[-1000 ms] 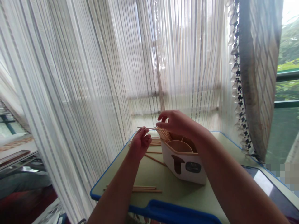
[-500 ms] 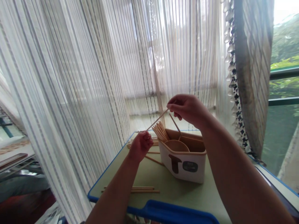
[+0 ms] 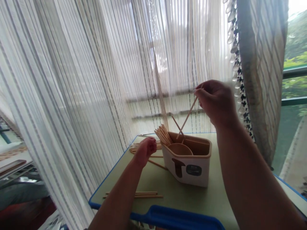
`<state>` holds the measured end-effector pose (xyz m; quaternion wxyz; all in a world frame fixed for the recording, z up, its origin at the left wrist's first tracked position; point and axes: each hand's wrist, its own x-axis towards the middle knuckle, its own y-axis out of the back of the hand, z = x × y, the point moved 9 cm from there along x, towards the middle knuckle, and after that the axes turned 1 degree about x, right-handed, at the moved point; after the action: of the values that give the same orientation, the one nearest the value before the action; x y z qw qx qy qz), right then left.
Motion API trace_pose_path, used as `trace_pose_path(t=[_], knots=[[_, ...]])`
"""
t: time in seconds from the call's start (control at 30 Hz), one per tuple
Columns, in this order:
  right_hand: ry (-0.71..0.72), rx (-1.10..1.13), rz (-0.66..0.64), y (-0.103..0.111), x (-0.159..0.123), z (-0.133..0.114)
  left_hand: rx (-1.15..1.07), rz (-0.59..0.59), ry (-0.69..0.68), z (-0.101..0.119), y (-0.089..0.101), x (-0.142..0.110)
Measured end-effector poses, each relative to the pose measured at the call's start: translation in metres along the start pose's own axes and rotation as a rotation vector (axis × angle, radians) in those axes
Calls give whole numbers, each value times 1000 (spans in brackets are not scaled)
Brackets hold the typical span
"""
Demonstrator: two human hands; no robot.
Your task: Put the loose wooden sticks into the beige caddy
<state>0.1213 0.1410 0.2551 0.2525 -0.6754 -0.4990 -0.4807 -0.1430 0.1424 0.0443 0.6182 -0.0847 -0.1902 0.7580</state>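
My right hand [image 3: 213, 100] pinches a wooden chopstick [image 3: 188, 115] by its upper end. The chopstick slants down to the left, its lower tip at the opening of a white utensil holder [image 3: 189, 174] with a brown inside. A bundle of chopsticks [image 3: 163, 134] leans in the holder's left end. A brown bowl-shaped piece [image 3: 180, 149] sits at its front, and another thin stick [image 3: 177, 123] pokes up behind. My left hand [image 3: 146, 149] is closed, left of the holder. Its fingers are curled, and whether they hold anything is hidden.
Several chopsticks [image 3: 148, 195] lie on the green folding table [image 3: 165, 187] near its front edge. More sticks [image 3: 157, 164] lie behind my left hand. A blue tray edge [image 3: 182, 218] runs along the front. Sheer striped curtains [image 3: 96, 80] hang beyond the table.
My right hand has moved up and to the right, drawing the chopstick away from my left hand. The chopstick's lower tip is now over the holder. My left hand has hardly moved.
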Motion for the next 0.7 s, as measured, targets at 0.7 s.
trace_pose_path(t=[0.7], knots=[[-52,-48,-96,-53,1,10,14,-109,-30,-2,-5,22]])
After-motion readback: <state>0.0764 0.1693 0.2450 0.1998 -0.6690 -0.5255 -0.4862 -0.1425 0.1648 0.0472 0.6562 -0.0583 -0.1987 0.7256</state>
